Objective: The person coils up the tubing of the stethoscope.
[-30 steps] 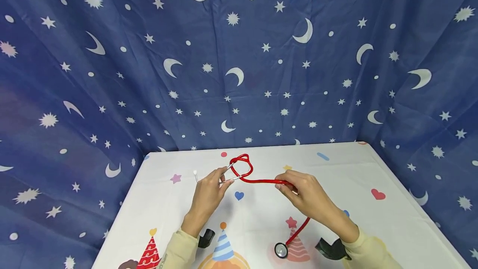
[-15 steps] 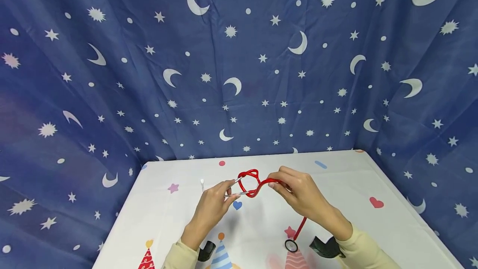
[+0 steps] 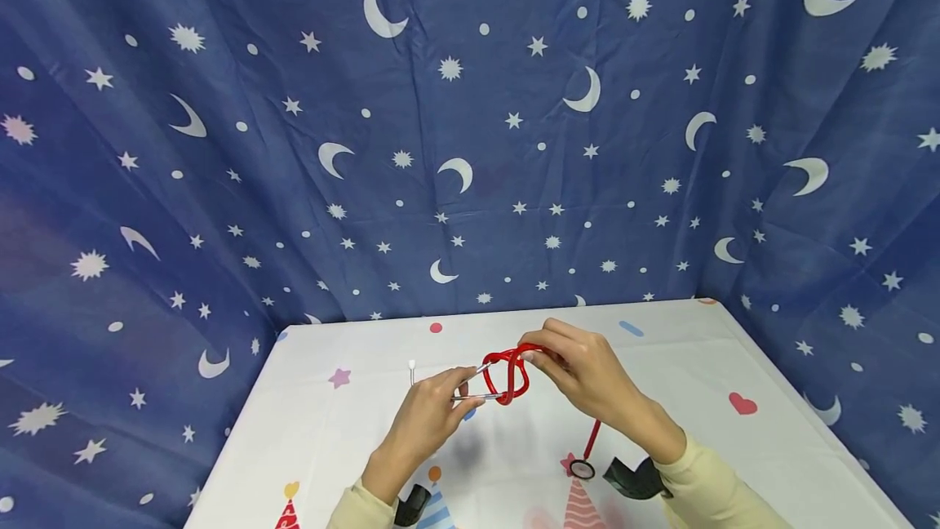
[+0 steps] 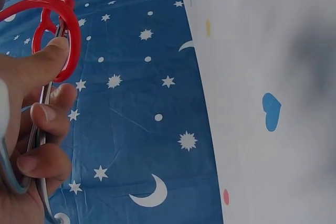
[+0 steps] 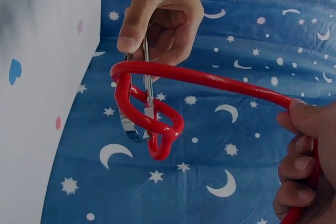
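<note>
A stethoscope with red tubing [image 5: 210, 78] is held up over the table between both hands. My left hand [image 3: 424, 415] grips its two metal ear tubes [image 5: 148, 85], thumb on one side and fingers curled on the other. A white ear tip [image 3: 412, 364] sticks up behind that hand. The tubing loops around the far ends of the metal tubes, crossing over itself. My right hand [image 3: 580, 366] pinches the tubing just right of the loop, fingers curled round it. Below the right hand, the round chest piece [image 3: 583, 469] hangs from the tubing's end.
A white tablecloth [image 3: 661, 382] printed with party hats, hearts and stars covers the table. Behind it and at both sides hangs a blue curtain [image 3: 499, 145] with moons and stars. A black wrist mount [image 3: 633, 478] sits at the right forearm.
My right hand has brought the tubing up and left, across the loop, closer to the left hand. The left hand has shifted right with the ear tubes. The chest piece has swung right.
</note>
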A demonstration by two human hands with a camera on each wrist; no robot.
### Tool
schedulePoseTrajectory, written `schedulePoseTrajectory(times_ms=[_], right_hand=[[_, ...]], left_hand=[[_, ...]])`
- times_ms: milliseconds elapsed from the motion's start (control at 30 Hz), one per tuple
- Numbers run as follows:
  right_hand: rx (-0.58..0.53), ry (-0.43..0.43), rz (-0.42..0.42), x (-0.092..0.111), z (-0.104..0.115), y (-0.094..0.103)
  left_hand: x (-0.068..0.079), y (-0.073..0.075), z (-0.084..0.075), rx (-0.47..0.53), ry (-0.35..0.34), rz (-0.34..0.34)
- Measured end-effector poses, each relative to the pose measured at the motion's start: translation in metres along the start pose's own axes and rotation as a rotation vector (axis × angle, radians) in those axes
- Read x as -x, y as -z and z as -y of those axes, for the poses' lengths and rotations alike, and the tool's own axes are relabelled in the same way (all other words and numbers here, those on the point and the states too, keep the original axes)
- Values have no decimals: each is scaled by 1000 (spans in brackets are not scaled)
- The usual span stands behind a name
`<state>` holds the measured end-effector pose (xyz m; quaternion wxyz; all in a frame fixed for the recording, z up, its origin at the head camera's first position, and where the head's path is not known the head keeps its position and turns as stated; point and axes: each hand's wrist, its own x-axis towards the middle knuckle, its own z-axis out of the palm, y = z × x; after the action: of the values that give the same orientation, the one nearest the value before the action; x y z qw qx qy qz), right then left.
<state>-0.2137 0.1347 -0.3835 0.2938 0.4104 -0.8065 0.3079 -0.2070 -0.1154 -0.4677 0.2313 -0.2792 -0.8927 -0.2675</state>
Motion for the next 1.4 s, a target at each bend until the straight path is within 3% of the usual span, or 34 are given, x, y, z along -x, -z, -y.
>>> schedulePoseTrajectory(times_ms=[233,533,900,1400], right_hand=[[24,-1,23,-6,-6,-3],[25,15,-3,-9,-18,-10],[17,-71,41,-9,-36,-18],[-27,-256,165,2,-54,-35]], left_hand=[[1,-1,-1,16,12,16],[1,-2,-6,87,-23,41],[1,-4,-13,117,-133,38],[4,-4,-14,185,-197,33]])
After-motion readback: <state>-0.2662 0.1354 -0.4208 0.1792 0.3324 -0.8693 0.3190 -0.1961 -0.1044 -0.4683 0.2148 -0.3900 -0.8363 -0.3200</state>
